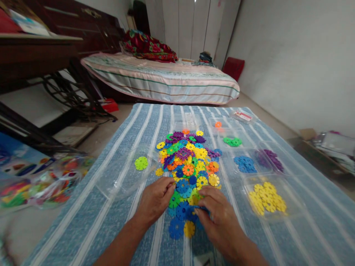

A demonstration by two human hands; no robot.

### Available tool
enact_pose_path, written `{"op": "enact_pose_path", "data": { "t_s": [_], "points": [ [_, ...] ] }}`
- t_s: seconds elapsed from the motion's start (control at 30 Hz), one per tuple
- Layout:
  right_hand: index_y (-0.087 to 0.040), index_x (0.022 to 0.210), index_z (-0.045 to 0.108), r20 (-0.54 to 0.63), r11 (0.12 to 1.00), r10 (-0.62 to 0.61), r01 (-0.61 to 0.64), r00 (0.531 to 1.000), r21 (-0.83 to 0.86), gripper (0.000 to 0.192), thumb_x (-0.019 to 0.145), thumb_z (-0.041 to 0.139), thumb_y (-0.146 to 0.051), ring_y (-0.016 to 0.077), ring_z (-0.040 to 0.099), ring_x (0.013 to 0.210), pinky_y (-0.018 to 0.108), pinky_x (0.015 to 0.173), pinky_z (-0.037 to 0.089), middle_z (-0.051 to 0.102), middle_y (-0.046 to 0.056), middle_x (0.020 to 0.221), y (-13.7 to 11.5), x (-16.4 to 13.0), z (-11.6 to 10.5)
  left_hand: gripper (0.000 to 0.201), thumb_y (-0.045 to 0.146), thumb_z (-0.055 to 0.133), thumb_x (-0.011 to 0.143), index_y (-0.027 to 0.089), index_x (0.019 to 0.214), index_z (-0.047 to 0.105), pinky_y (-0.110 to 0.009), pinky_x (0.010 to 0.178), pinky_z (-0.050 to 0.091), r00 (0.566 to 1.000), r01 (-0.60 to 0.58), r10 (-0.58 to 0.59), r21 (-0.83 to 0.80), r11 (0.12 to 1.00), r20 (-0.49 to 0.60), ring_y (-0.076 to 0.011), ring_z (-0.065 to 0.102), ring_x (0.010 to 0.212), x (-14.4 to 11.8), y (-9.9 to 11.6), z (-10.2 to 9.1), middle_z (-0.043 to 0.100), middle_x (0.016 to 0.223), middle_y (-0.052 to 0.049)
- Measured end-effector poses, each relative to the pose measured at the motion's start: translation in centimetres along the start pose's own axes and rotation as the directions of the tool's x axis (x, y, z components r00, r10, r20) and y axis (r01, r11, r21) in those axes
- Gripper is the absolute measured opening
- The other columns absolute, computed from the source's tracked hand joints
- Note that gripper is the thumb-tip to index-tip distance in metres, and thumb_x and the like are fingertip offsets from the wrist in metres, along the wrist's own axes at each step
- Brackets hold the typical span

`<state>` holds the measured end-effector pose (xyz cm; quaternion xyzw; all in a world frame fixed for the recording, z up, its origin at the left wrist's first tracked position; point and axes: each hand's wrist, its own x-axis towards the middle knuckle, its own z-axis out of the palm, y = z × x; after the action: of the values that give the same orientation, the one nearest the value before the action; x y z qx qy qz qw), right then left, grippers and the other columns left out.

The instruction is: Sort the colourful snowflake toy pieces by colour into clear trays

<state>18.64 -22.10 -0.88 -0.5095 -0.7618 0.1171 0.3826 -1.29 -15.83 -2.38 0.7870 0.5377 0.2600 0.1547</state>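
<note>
Both palms down: left hand (155, 199) flat, grip apart; right hand (217, 216) pinching a blue disc (200, 210)

Discs and trays lying around the fingers

A pile of discs (188, 166) is lying just beyond the fingers (169, 186) of both hands; trays (294, 210) are sitting to their right, a lone disc (141, 163) lying to their left.

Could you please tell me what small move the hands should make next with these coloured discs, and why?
Probably lift the blue disc under the right hand fingertips and carry it to the tray of blue discs. The clear trays on the right each hold one colour, yellow discs nearest, while the mixed pile remains large. The left hand rests on the pile's edge.
</note>
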Motion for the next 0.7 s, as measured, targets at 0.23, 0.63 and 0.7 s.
{"op": "enact_pose_path", "data": {
  "t_s": [0.23, 0.63, 0.7],
  "points": [
    [-0.021, 0.083, 0.063, -0.202, 0.977, 0.005, -0.048, 0.979, -0.208, 0.009, 0.083, 0.055, -0.023, 0.0191, 0.060, 0.098, 0.038, 0.088, 0.049, 0.066, 0.007, 0.099, 4.0, 1.4, -6.6, 0.021, 0.030, 0.041, 0.086, 0.021, 0.080, 0.059, -0.023, 0.061, 0.041, 1.000, -0.001, 0.001, -0.005, 1.000, 0.021, -0.0126, 0.057, 0.064, 0.1, 0.0, -0.2, 0.060, 0.068, 0.001],
    [-0.018, 0.080, 0.074, -0.489, 0.545, 0.193, -0.507, 0.851, -0.668, 0.034, 0.081, 0.053, -0.044, 0.0195, 0.064, 0.068, 0.030, 0.054, 0.039, 0.071, 0.009, 0.080, 15.0, 3.0, -18.5, 0.018, 0.028, 0.042, 0.086, 0.021, 0.081, 0.058, -0.023, 0.063, 0.041, 1.000, 0.010, -0.010, -0.004, 1.000, 0.021, -0.0130, 0.058, 0.068, 0.0, -0.3, 0.1, 0.059, 0.070, 0.002],
    [-0.017, 0.082, 0.075, -0.520, 0.535, 0.226, -0.551, 0.824, -0.640, 0.038, 0.080, 0.051, -0.046, 0.0187, 0.063, 0.063, 0.030, 0.053, 0.038, 0.071, 0.009, 0.079, 15.3, 2.8, -18.2, 0.018, 0.028, 0.042, 0.086, 0.021, 0.082, 0.058, -0.023, 0.063, 0.041, 1.000, 0.018, -0.018, -0.004, 1.000, 0.025, -0.0131, 0.057, 0.068, 0.0, -0.3, 0.1, 0.060, 0.071, 0.001]
  ]
}}
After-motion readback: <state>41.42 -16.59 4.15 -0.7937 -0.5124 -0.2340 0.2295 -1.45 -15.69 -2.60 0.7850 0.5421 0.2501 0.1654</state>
